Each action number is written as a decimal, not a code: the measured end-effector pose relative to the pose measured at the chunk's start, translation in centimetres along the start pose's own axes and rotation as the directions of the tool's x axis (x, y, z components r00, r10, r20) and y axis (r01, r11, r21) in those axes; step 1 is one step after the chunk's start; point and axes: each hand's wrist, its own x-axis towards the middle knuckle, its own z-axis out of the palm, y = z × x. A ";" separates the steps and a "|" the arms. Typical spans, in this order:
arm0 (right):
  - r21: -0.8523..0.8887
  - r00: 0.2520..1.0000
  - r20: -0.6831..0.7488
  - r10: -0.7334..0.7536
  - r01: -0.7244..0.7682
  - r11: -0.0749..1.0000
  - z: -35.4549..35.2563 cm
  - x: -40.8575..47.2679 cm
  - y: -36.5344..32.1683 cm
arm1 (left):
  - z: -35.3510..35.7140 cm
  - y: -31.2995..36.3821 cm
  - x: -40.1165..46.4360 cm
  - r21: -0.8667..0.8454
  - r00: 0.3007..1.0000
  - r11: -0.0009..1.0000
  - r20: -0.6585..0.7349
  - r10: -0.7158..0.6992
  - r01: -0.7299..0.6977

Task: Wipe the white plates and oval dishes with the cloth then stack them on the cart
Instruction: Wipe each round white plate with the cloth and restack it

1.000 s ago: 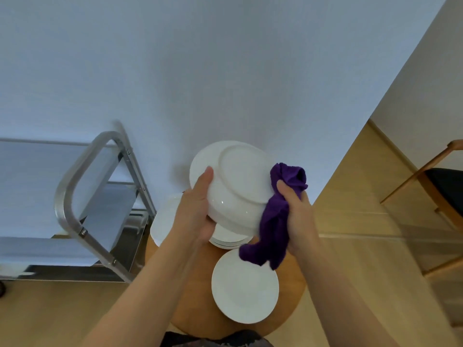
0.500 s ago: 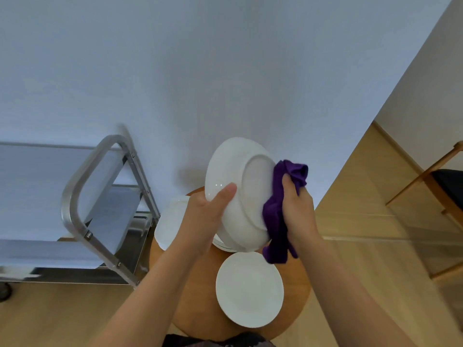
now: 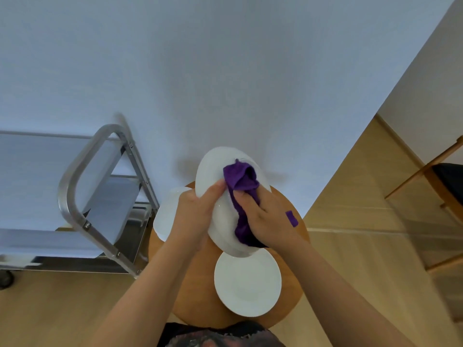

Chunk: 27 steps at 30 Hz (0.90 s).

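Observation:
My left hand [image 3: 194, 216] grips the left rim of a white oval dish [image 3: 213, 171], held up tilted above the round wooden table [image 3: 195, 294]. My right hand [image 3: 265, 221] holds a purple cloth [image 3: 240, 179] and presses it against the dish's face. A round white plate [image 3: 246, 284] lies on the table's near side. Another white plate [image 3: 164, 216] shows at the table's left, partly hidden behind my left hand. The metal cart [image 3: 82, 214] stands to the left of the table.
A pale wall rises right behind the table. A wooden chair [image 3: 441, 186] with a dark seat stands at the right on the light wooden floor [image 3: 363, 246]. The cart's handle frame [image 3: 72, 176] is close to the table's left edge.
The dish has turned in my left hand, from its underside facing me to its face. My right hand moved the cloth from the right edge onto the middle of the dish.

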 end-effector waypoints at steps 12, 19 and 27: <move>0.009 0.996 -0.092 0.012 -0.011 1.000 -1.6 -4.3 5.1 | -1.6 -1.8 0.0 -0.143 0.990 0.983 0.097 -0.098 0.112; -0.052 0.901 -0.319 0.294 -0.327 0.944 -4.2 -4.0 11.4 | -2.3 -4.8 -1.0 0.113 0.996 0.990 0.021 -0.092 0.089; 0.246 0.730 -0.378 0.569 -0.514 0.822 -5.1 -6.6 15.7 | 1.1 -12.5 -1.1 0.895 0.961 0.409 0.247 -0.125 -0.177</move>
